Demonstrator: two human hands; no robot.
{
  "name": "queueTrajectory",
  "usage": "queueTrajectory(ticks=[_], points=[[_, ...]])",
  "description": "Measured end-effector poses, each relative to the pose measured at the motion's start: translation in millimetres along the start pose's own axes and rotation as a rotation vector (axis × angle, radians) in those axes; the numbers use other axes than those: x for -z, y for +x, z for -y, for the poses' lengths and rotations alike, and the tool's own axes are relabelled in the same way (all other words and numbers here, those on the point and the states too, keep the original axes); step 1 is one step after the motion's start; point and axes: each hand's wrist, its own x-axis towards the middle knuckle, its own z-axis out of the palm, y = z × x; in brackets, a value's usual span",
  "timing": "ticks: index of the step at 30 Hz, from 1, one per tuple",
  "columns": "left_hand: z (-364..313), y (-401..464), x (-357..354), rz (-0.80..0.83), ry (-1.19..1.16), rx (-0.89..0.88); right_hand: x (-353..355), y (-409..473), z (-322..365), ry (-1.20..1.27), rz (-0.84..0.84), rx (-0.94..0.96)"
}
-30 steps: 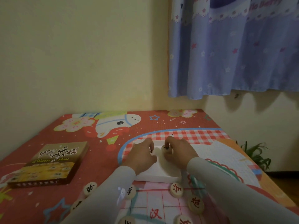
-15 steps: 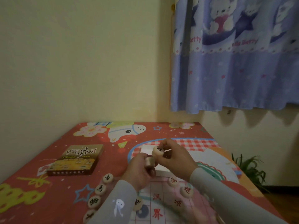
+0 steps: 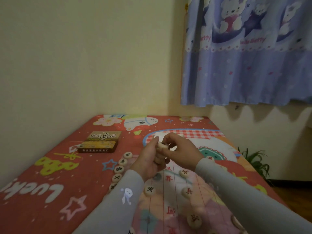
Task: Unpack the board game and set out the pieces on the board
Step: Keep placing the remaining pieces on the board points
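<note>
My left hand (image 3: pixel 148 162) and my right hand (image 3: pixel 181 150) meet above the far end of the thin game board (image 3: pixel 170 198), which lies on the red bedspread. Together they hold round cream game pieces: one piece (image 3: pixel 161 145) shows between the fingertips of both hands, another (image 3: pixel 158 159) sits lower in my left fingers. A column of pieces (image 3: pixel 122 161) with black characters runs along the board's left edge. More pieces (image 3: pixel 184 173) with red characters sit on the board. The white inner tray (image 3: pixel 159 134) is mostly hidden behind my hands.
The brown and yellow game box lid (image 3: pixel 101 142) lies on the bed (image 3: pixel 50 183) to the left. The bed meets the cream wall at the left and back. A blue curtain (image 3: pixel 244 65) hangs at the upper right. A green plant (image 3: pixel 255 159) stands beyond the bed's right edge.
My hands lifted off the white tray, each with a piece, and came toward me over the board. The camera tilted up, so more wall and curtain show.
</note>
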Motion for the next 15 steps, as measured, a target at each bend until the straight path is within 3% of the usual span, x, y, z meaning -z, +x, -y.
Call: queueTrajectory(ticks=[10, 15], points=[[17.0, -36.5, -3.2, 0.104, 0.087, -0.048, 7.1, -46.9, 4.5, 0.112, -0.140, -0.047], [20.9, -46.6, 21.3, 0.018, 0.114, -0.081, -4.5, -76.2, 1.1, 0.200, -0.162, -0.059]])
